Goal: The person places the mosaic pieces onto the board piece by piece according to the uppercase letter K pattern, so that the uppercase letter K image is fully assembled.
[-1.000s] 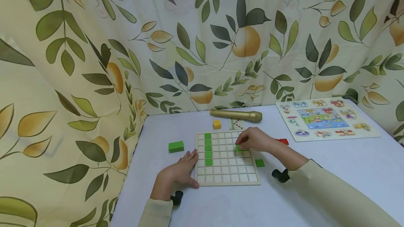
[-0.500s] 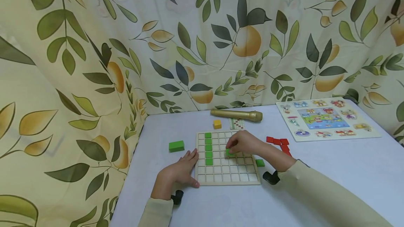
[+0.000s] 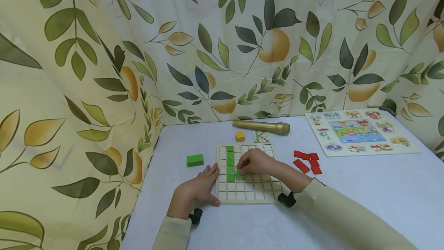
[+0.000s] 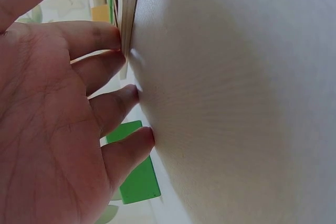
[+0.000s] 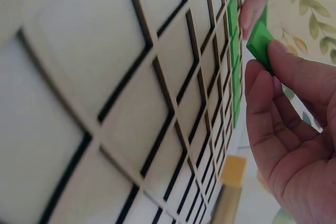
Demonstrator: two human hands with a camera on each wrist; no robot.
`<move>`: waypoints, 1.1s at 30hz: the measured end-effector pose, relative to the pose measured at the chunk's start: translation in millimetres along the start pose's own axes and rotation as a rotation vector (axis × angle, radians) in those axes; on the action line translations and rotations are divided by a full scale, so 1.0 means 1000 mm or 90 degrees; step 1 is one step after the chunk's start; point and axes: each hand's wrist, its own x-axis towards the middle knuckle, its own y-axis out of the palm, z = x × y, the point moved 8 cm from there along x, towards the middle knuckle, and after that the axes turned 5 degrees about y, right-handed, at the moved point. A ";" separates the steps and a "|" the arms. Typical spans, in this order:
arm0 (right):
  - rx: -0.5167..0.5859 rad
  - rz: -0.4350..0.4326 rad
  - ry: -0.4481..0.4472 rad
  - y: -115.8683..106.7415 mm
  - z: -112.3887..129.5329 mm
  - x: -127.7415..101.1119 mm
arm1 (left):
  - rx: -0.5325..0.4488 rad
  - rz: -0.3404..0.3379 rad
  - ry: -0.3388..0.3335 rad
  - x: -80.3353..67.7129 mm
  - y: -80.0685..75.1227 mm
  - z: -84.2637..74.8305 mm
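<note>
A pale wooden grid board (image 3: 251,201) lies on the white table. Down one of its left columns runs a line of several green square tiles (image 3: 230,169). Between thumb and fingers, my right hand (image 3: 256,162) pinches another green tile (image 5: 261,43), just right of that line and over the board. My left hand (image 3: 198,189) rests at the board's left edge with fingers spread; in the left wrist view its upper fingers touch the board's side. Beyond that hand stands a green block (image 3: 195,160), partly hidden by fingers in the left wrist view.
Several red tiles (image 3: 301,166) lie right of the board. Behind it are a yellow cube (image 3: 240,136), a small patterned card (image 3: 261,137) and a gold microphone (image 3: 261,126). A picture puzzle board (image 3: 357,149) lies at the back right, before a leaf-patterned curtain (image 3: 229,41).
My right hand has moved left across the board with the green tile. The red tiles have come into full view, and a loose green tile beside the board is now hidden. My left hand stays put.
</note>
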 end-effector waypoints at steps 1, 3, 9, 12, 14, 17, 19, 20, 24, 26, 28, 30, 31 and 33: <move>-0.001 0.001 -0.002 0.002 0.002 0.001 | 0.001 0.001 0.000 0.000 0.000 0.000; 0.005 0.004 -0.002 0.006 0.004 0.002 | 0.001 0.002 0.000 0.000 0.000 -0.001; 0.023 0.013 0.002 0.021 0.007 0.005 | -0.001 0.005 0.004 0.001 -0.001 -0.001; 0.023 0.018 0.011 0.026 0.008 0.006 | -0.003 0.005 0.007 0.001 0.000 0.000; 0.018 0.020 0.014 0.029 0.009 0.007 | 0.000 0.006 0.008 0.002 0.000 0.000; 0.015 0.022 0.010 0.032 0.012 0.007 | 0.004 0.005 0.005 0.002 0.000 0.000; 0.010 0.026 0.008 0.034 0.014 0.007 | 0.009 0.006 0.003 0.002 0.000 0.001; 0.007 0.026 0.006 0.035 0.015 0.007 | 0.009 0.006 0.001 0.002 0.000 0.001; -0.012 0.028 0.003 0.041 0.017 0.006 | 0.011 0.009 -0.002 0.003 0.000 0.001; -0.020 0.025 0.000 0.043 0.018 0.006 | 0.010 0.010 -0.001 0.003 0.000 0.000; -0.025 0.026 -0.003 0.045 0.019 0.006 | 0.010 0.010 -0.002 0.003 0.001 0.000; -0.034 0.027 -0.006 0.047 0.021 0.005 | 0.009 0.009 -0.003 0.003 0.001 0.000; -0.035 0.027 -0.009 0.047 0.023 0.005 | 0.008 0.008 -0.003 0.003 0.001 0.000; -0.045 0.031 -0.014 0.049 0.025 0.004 | 0.007 0.007 -0.005 0.002 0.000 0.001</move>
